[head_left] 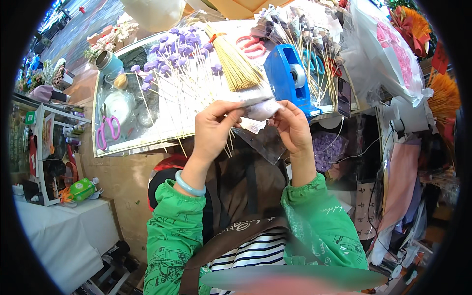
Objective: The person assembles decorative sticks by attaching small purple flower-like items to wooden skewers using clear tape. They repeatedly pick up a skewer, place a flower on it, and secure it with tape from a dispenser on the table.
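Observation:
Both of my hands are raised over the table's near edge, with a small whitish, crinkled piece (pixel 263 109) stretched between their fingertips. Its upper edge looks dark grey; blur hides exactly what it is. My left hand (pixel 216 120) pinches one end between thumb and fingers. The other end is pinched by my right hand (pixel 294 127). Just below them are white paper slips (pixel 253 126) and a clear plastic bag (pixel 265 146) that hangs over the edge. Behind my hands lies a bundle of thin tan sticks (pixel 237 64), near purple flowers on thin stems (pixel 179 51).
A blue tape dispenser (pixel 290 73) stands just beyond my right hand. On the table are pink-handled scissors (pixel 251 46), purple-handled scissors (pixel 108 129), a tin can (pixel 109 64) and a phone (pixel 344 97) at the right edge. A wrapped pink bouquet (pixel 396 54) stands far right.

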Demonstrator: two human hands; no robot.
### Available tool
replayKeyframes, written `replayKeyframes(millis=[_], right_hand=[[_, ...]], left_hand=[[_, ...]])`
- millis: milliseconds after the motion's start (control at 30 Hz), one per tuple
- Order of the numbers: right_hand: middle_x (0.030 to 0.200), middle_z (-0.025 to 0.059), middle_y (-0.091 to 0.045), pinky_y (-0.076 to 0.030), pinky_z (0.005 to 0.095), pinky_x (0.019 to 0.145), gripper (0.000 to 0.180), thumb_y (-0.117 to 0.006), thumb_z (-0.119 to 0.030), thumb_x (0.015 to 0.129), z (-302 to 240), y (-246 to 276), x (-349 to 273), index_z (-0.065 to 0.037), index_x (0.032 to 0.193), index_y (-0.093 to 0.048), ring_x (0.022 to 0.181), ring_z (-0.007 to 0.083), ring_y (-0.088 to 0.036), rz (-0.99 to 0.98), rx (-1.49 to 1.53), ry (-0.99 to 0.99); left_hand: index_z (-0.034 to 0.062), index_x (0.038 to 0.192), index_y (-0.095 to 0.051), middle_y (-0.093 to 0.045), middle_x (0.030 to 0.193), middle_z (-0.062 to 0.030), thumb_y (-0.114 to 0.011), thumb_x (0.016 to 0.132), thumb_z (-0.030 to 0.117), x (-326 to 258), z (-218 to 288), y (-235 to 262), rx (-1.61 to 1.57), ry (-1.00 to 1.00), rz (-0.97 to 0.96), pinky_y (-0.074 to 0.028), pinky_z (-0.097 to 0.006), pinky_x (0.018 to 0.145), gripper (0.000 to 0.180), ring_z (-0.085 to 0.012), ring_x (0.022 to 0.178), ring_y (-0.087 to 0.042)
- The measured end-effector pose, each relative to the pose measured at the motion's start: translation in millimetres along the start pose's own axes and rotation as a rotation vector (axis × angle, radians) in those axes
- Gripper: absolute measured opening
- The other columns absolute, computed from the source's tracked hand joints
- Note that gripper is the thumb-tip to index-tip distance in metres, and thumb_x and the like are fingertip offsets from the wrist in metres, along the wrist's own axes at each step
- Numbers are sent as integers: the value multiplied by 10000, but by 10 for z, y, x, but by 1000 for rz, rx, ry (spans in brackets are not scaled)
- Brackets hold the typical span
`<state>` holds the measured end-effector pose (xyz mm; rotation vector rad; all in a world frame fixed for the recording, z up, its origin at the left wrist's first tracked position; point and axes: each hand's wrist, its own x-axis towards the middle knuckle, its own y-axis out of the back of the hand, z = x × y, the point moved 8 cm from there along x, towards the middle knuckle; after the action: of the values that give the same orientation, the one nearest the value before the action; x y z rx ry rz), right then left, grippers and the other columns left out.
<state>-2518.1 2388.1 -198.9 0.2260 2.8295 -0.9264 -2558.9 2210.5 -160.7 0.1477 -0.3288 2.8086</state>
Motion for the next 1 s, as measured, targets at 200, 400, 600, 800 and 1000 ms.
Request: replayKeyframes(millis=[200, 400, 600, 800, 1000], right_hand=[[862, 22, -612, -431, 204, 638, 146, -593, -77, 860, -62, -303, -41, 10, 977, -596, 726, 74, -550, -97, -226, 145], [794, 36, -626, -411, 193, 571, 129, -561, -88, 881, -36, -389, 160, 14, 933, -619, 668, 59, -548, -15, -241, 191], [775, 42, -619, -429, 218, 496, 139, -527, -80, 889, 43, -572, 368, 24, 941, -603, 565, 67, -516, -105, -205, 144], [613, 10, -561, -388, 225, 465, 186, -565, -153, 886, 48, -671, 579, 12, 831, -632, 513, 59, -477, -57, -660, 282], [670, 186, -614, -473, 406, 613, 234, -629, -231, 775, 378, -818, 735, -3, 727, -643, 649, 343, -610, -3, -1551, 359]], left_hand=[[-33, 972, -637, -635, 736, -52, -660, 817, 64, 9, -315, -31, -280, 347, -126, -483, -194, 573, 184, -85, 615, -581], [-49, 1063, -596, -631, 783, -59, -642, 827, 46, 19, -217, -63, -200, 219, -82, -498, -205, 585, 259, -105, 660, -597], [-51, 1026, -621, -618, 812, -70, -609, 844, 11, 13, 207, 60, 389, -219, 74, -494, -214, 573, 193, -104, 653, -599], [-99, 988, -604, -628, 705, -98, -630, 859, 124, 145, 34, 704, -196, -43, 423, -490, -220, 570, 259, -135, 616, -599], [-86, 1014, -570, -633, 883, -142, -609, 861, 79, 144, -311, 884, -525, 121, 515, -534, -221, 638, 228, -189, 742, -643]])
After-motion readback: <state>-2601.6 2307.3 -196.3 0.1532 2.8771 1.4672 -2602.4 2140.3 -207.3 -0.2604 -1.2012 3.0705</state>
